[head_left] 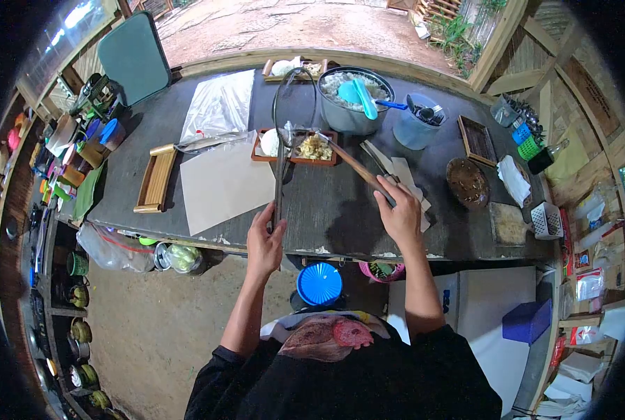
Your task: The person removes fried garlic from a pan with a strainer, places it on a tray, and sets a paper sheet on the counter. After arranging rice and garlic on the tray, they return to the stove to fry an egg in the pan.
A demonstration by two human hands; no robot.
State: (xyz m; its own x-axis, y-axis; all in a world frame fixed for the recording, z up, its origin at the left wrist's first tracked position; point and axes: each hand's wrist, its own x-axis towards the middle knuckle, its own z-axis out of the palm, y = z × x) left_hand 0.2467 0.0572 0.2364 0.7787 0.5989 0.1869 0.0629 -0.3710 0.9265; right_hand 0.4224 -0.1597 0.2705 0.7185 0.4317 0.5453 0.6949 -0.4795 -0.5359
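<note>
My left hand [265,241] is closed around the long dark handle of a round strainer [279,185], its hoop raised over the table. In my right hand [400,210] is a long wooden-handled utensil [354,166], gripped with its far end at the food; its head is hard to make out. Below both tools lies a brown tray [258,158] with a white mound of rice [269,143] at its left and pale yellow-brown chopped food [315,148] at its right. Left of the tray is a sheet of brown paper [221,189].
A pot of rice [354,122] with a turquoise scoop [358,94] stands behind the tray, beside a cutlery bucket [416,133]. Another filled tray [268,74] is at the back. A bamboo tray [157,180] lies left; a brown bowl [467,183] sits right.
</note>
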